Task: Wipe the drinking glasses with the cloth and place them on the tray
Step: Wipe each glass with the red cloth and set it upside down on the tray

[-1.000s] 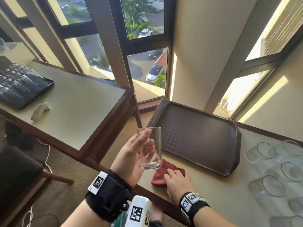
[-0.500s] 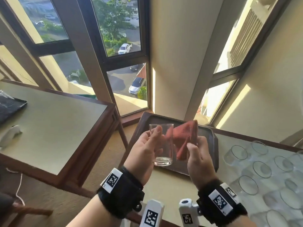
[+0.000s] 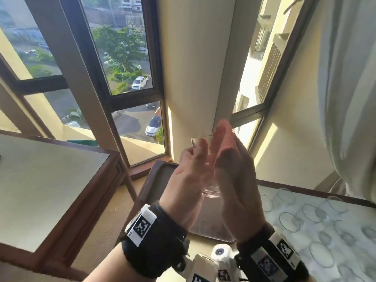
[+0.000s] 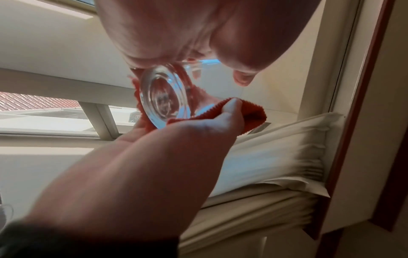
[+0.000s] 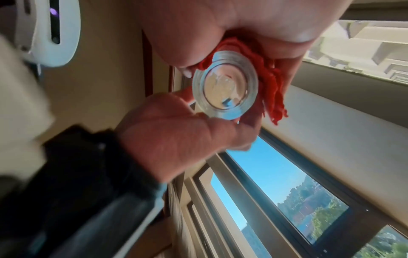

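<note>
A clear drinking glass [image 3: 210, 188] is held upright in the air above the brown tray [image 3: 160, 180]. My left hand [image 3: 200, 151] grips it from the left, thumb near the rim. My right hand [image 3: 234, 151] holds the red cloth [image 3: 224, 135] and presses it against the glass's right side. In the left wrist view the thick glass base [image 4: 164, 97] faces the camera, with the cloth [image 4: 251, 113] pinched under the right thumb. The right wrist view shows the cloth [image 5: 273, 87] wrapped round part of the glass [image 5: 225, 90].
Several more clear glasses [image 3: 289, 221] stand on the patterned table at the right. A second table [image 3: 50, 180] stands to the left across a gap. Windows and a wall column lie ahead; a pale curtain [image 3: 350, 98] hangs at the right.
My right hand picked the cloth up off the table and brought it against the glass. Both hands have risen with the glass.
</note>
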### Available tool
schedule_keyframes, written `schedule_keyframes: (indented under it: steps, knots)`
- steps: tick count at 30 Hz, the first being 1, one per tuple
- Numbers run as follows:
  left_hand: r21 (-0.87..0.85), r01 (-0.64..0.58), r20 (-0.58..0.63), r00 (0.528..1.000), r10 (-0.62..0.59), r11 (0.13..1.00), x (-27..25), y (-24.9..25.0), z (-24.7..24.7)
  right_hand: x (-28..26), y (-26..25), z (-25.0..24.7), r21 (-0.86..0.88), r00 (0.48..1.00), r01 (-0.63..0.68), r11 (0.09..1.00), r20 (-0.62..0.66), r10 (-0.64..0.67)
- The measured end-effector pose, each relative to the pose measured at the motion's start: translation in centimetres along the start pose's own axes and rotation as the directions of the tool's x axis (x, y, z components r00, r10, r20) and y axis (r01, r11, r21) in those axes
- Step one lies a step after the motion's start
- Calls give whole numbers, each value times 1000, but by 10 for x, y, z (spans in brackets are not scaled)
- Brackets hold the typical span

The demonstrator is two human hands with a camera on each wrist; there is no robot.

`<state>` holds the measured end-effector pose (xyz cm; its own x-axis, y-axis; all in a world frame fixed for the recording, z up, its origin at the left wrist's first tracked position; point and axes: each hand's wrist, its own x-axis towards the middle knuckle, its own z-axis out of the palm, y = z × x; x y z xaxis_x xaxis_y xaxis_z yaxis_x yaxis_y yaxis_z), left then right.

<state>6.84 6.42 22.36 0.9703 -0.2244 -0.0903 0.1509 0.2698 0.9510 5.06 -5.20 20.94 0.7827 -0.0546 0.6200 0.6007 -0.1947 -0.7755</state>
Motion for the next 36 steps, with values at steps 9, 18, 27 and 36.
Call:
schedule_keyframes:
  steps: [9,18,27,36]
  knots:
    - [-1,-77,-30,997,77,997,9,23,19,-8,1,-17,6,994,54,999,90,-54]
    - [149,-179,64,983,171,972,-1,17,38,14,-17,-31,19,995,86,996,-56,-85]
    - [144,-200,72,979,191,969,3,29,45,4,-4,-37,124,998,-29,992,-58,37]
    - [23,-149,-23,988,150,989,17,47,51,7,-5,-37,-82,980,176,981,108,-167]
